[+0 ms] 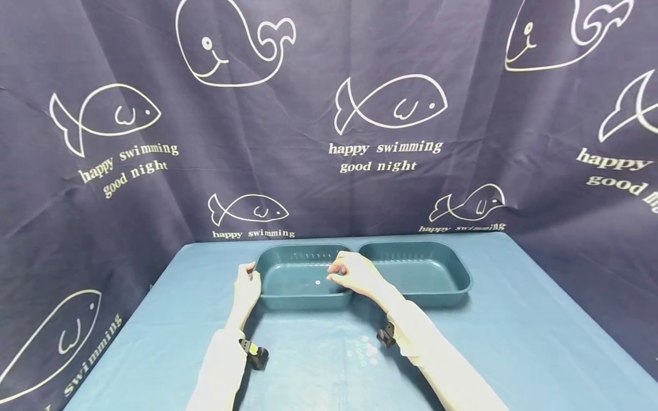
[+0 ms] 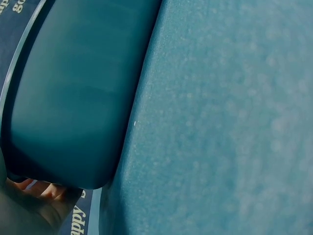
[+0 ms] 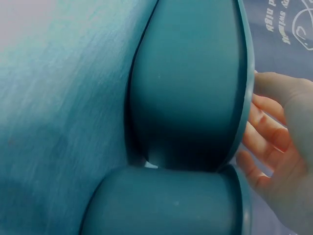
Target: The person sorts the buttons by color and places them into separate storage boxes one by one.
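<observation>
Two teal plastic bins stand side by side: the left bin (image 1: 308, 302) and the right bin (image 1: 437, 298). My left hand (image 1: 248, 287) is at the left bin's outer end, its loosely bent fingers close against that end in the left wrist view. Over the right end of the left bin hovers my right hand (image 1: 357, 273), thumb and fingers loosely curved, with nothing visible held. In the right wrist view its fingertips (image 3: 252, 161) are partly behind the bin rims. A tiny white round spot (image 1: 317, 282) shows on the left bin's floor.
Both bins rest near the back edge of a table covered in light blue cloth (image 1: 308, 365). A dark curtain (image 1: 308, 125) with white fish drawings hangs behind and at both sides. Small pale shiny spots (image 1: 367, 351) show on the cloth near the right wrist.
</observation>
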Tool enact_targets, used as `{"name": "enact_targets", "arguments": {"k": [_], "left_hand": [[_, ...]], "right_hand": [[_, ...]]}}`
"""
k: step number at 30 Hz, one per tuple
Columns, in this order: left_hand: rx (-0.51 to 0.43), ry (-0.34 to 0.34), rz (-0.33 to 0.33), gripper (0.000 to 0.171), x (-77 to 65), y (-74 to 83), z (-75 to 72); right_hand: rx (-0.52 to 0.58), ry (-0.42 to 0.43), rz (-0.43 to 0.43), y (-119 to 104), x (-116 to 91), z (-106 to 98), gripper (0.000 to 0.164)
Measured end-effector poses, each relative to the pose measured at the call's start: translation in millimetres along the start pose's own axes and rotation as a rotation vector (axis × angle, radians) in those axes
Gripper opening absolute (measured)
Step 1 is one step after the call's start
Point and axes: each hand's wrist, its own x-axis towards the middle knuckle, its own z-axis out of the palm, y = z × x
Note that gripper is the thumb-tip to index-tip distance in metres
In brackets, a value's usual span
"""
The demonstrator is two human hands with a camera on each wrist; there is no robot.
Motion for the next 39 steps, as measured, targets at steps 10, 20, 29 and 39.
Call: {"name": "enact_targets", "arguments": {"k": [10, 20, 29, 39], "left_hand": [[0.022, -0.012, -0.025, 0.031, 2.4, 3.2, -3.8], [0.024, -0.029, -0.026, 0.031, 3.2, 4.2, -4.5], [0.048, -0.029, -0.026, 0.031, 0.7, 2.4, -4.2], [0.049, -0.037, -0.036, 0.031, -2.1, 6.1, -2.6]], "right_hand": [[0.012, 0.007, -0.06, 0, -15, -11, 0.015], [0.005, 0.0, -0.081, 0, -33, -21, 0.016], [0.048, 0.028, -0.112, 0, -52, -23, 0.015], [0.037, 0.014, -0.089, -5, -73, -30, 0.012]]}}
